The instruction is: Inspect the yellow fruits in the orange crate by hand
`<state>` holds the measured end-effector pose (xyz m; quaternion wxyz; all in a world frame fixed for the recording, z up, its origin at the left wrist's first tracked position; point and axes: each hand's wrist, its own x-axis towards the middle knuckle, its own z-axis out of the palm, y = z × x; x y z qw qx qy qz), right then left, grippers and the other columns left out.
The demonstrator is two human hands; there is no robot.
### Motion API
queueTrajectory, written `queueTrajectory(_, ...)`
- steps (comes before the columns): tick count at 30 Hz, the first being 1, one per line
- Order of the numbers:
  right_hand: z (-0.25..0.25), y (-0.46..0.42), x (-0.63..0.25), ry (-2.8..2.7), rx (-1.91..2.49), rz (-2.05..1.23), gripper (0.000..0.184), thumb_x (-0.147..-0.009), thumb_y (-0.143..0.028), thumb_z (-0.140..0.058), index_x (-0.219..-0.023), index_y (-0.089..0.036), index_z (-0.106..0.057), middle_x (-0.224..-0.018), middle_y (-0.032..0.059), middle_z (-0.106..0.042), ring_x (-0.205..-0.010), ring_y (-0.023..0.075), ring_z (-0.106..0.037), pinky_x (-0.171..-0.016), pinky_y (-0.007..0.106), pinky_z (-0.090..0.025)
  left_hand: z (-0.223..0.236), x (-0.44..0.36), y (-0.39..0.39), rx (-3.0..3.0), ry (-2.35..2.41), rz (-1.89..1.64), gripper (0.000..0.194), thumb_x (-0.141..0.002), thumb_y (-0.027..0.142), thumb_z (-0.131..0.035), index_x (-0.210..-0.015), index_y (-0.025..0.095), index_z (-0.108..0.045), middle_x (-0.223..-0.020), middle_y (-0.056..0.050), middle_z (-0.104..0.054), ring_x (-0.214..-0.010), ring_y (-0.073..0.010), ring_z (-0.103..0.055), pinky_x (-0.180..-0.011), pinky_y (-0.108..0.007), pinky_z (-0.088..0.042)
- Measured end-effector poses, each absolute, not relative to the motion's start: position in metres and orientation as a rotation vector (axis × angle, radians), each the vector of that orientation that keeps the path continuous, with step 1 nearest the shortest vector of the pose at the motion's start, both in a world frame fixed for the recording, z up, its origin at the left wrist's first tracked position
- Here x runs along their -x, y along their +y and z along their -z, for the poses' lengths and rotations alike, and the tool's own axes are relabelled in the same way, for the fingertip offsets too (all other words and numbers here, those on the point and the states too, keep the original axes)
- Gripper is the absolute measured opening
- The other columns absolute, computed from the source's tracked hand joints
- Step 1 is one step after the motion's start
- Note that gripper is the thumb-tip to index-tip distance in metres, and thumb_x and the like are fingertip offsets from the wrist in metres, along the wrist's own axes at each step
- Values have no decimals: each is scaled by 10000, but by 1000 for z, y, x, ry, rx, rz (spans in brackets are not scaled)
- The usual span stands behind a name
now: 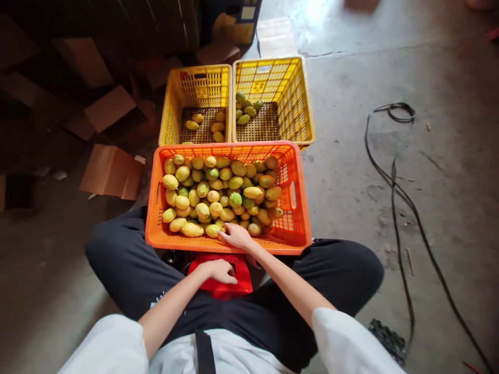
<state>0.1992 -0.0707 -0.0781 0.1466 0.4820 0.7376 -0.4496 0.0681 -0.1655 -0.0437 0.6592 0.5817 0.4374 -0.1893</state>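
A deep orange plastic crate (228, 244) stands before my crossed legs, heaped with oval yellow and greenish fruits (202, 210), perhaps lemons. My right hand (237, 236) reaches over its near rim. The fingers are stretched to the left and touch a yellow fruit (212, 230) in the front row; I see no closed grip on it. Lower down, my left hand (221, 271) hovers between my knees over a red plastic stool (239, 280), fingers loosely apart and nothing in them.
Behind the orange crate are two yellow crates: the left one (166, 117) has several yellow fruits, the right one (307, 109) several greener fruits. Cardboard boxes (113, 171) lie at the left. A black cable (415, 208) runs across the concrete floor (343, 171) at the right.
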Motion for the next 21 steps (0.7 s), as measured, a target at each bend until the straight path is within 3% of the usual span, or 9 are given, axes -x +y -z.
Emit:
queueTrajectory(2, 88, -68, -176, 2110, -1401, 1316, 430, -1117, -496, -588, -1402, -197, -707, -1428, 179, -773, -1289, 322, -763, -1004, 361, -561, 29, -40, -138, -1236, 876, 451, 254, -885, 366, -698, -988, 241, -894, -1107, -57, -886, -1060, -292, -827, -1008, -373, -619)
queueTrajectory(4, 98, -68, -159, 2099, -1384, 1324, 462, -1028, -442, -746, -1402, -176, -693, -1484, 210, -720, -1274, 334, -767, -1001, 362, -571, 19, -5, -112, -1157, 883, 425, 314, -900, 267, -573, -890, 244, -886, -998, -30, -882, -966, -233, -830, -922, -303, -629)
queueTrajectory(6, 106, -68, -149, 2093, -1373, 1331, 528, -918, -360, -869, -1372, -161, -686, -1494, 237, -686, -1262, 353, -767, -1002, 376, -576, 16, 27, -91, -1330, 1337, 355, 310, -902, 253, -561, -886, 236, -870, -984, -28, -876, -956, -224, -823, -889, -276, -626)
queueTrajectory(8, 112, -70, -146, 2082, -1384, 1345, 577, -866, -294, -901, -1369, -144, -660, -1475, 257, -672, -1241, 361, -769, -1001, 393, -578, 22, 48, -81, -1422, 1609, 340, 414, -977, 260, -495, -1202, 196, -836, -1328, -99, -830, -1270, -286, -754, -1091, -355, -576)
queueTrajectory(10, 114, -71, -148, 2070, -1406, 1370, 611, -853, -246, -893, -1388, -123, -624, -1472, 273, -660, -1221, 358, -771, -1006, 407, -579, 34, 55, -83, -1452, 1734, 387, 469, -978, 281, -552, -1385, 158, -749, -1517, -175, -729, -1463, -347, -635, -1233, -436, -480)
queueTrajectory(12, 113, -72, -152, 2068, -1431, 1404, 625, -841, -211, -883, -1391, -118, -603, -1470, 269, -662, -1244, 355, -755, -1036, 417, -571, 48, 52, -92, -1442, 1756, 478, 539, -878, 296, -717, -1392, 132, -729, -1488, -218, -729, -1452, -389, -642, -1253, -460, -457)
queueTrajectory(16, 107, -72, -163, 2045, -1506, 1485, 555, -872, -247, -850, -1359, -132, -611, -1413, 231, -707, -1317, 349, -708, -1090, 414, -550, 65, 33, -104, -1442, 1820, 564, 586, -831, 266, -794, -1388, 112, -704, -1556, -268, -651, -1508, -418, -578, -1294, -509, -390)
queueTrajectory(21, 100, -72, -171, 1934, -1635, 1598, 641, -856, -276, -842, -1445, -170, -615, -1446, 213, -678, -1299, 350, -721, -1134, 441, -522, 71, 18, -103, -1359, 2019, 537, 627, -774, 181, -839, -1367, 86, -659, -1613, -350, -536, -1506, -477, -540, -1143, -525, -510)
